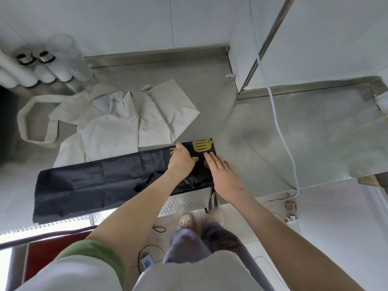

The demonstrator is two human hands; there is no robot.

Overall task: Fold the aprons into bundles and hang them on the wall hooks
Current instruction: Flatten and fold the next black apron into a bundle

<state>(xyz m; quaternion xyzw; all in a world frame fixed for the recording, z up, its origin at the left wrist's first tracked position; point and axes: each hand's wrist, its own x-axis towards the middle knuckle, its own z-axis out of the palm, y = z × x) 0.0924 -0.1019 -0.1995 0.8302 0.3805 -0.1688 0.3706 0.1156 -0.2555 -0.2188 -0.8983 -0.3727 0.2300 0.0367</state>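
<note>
Aprons lie on the counter (pixel 262 127), two of them. The black apron (pixel 100 181) sits at the near edge, folded lengthwise into a long narrow strip, so it looks ready to be rolled or folded end over end into a bundle. Both hands work its right end, where the gold print shows.

The left hand (pixel 182 158) rests on the cloth with fingers close together and thumb reaching toward the far edge. It appears to be pressing the layers flat so the strip does not spring open. Whether any fingertip tucks under a fold cannot be told. The right hand (pixel 222 173) lies just beside it, palm down, fingers straight and slightly spread, covering the end of the strip. That likely pins the corner and smooths it before the first turn.

A strap (pixel 213 198) from that end hangs over the counter's edge, free of the fold. It was probably left out to serve as the loop for hanging.

The white apron (pixel 126 118) lies behind, crumpled and unfolded, its neck loop flung out to the left. It touches the black one's far edge and looks set aside for later.

A small hook (pixel 230 77) sits on the wall panel beyond, bare, well apart from both hands. A white cable (pixel 279 122) trails across the counter to the right, clear of the cloth.
</note>
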